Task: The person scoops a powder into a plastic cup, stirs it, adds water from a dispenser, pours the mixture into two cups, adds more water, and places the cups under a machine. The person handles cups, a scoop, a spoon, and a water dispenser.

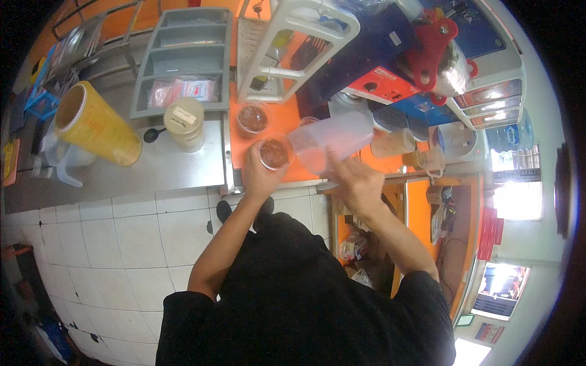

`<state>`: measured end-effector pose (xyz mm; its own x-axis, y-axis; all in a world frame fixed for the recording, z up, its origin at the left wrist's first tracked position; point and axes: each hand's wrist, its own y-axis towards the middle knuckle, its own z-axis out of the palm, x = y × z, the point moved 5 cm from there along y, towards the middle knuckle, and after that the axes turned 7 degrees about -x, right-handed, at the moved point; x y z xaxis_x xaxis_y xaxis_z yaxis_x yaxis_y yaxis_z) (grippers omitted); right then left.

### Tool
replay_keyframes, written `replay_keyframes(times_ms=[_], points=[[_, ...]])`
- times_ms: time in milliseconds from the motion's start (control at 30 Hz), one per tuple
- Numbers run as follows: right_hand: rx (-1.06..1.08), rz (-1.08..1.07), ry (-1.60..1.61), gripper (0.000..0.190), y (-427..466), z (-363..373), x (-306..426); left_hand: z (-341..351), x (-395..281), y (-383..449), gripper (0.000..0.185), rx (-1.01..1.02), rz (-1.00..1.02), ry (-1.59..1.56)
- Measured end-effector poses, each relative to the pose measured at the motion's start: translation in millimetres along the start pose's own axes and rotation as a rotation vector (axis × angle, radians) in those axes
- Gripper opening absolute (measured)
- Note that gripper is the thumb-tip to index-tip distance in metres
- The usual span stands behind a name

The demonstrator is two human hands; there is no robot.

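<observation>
My left hand point(262, 179) is closed around a clear plastic cup of reddish-brown drink point(274, 153) above the orange counter. Just behind it stands a second such cup point(253, 119), and part of a third cup point(309, 121) shows beyond the sleeve. To the right, my blurred right hand point(355, 180) is at a long translucent plastic sleeve, seemingly a stack of cups or a bag point(334, 139), which lies slanted over the counter; whether the fingers grip it cannot be made out.
Left on the steel counter point(183, 169) stand a lidded jar point(184, 123), a tall yellow tube point(98, 123) and a clear pitcher point(68, 155). Behind are a grey divided tray point(183, 59), a white plastic rack point(297, 73) and a blue and red machine point(377, 84). Measuring cups point(393, 142) stand at right.
</observation>
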<state>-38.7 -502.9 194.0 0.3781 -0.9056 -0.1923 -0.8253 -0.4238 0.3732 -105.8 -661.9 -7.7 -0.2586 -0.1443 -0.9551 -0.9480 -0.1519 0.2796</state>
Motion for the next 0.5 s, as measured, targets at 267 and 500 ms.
replay_keyframes(times_ms=[267,500], points=[[-0.489,1.344,0.877,0.053,-111.8,7.9,-73.3,8.2,-1.9,1.5,0.084,0.026,0.024,0.098],[-0.795,1.418,1.012,0.045,-148.1,92.7,-50.4,23.7,4.2,6.7,0.088,0.064,-0.073,-0.001]])
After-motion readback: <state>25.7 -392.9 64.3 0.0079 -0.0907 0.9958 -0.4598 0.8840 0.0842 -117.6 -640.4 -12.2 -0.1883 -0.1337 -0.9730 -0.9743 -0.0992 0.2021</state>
